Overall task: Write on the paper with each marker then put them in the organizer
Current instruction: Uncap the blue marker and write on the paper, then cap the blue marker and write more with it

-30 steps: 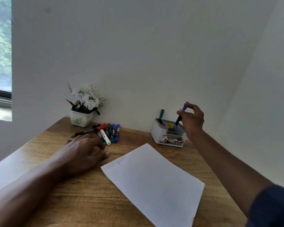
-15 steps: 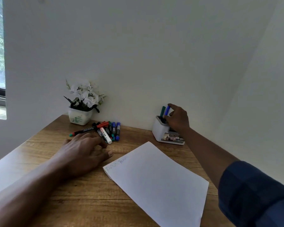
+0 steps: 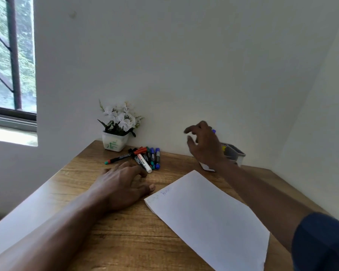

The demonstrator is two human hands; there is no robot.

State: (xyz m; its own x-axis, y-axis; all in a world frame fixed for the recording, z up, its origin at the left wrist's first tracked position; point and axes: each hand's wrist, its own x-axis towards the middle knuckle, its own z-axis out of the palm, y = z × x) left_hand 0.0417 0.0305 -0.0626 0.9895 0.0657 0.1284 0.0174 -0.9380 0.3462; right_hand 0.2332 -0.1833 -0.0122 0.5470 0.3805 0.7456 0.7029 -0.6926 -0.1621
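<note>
Right hand hovers at white-and-grey plastic organizer, fingers loosely spread, empty. Blue marker cap shows behind it. Left hand lies flat and empty on wooden desk, beside loose marker pile. Risk: wrist clips light organizer and tips it.

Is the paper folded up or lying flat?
Flat. The paper lies spread out on the wooden table as one sheet, no fold showing, with faint writing near its far left corner.

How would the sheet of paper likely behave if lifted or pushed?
The paper looks thin, so probably floppy and light when lifted. Lying flat on the smooth wooden table, it would likely slide if pushed.
</note>
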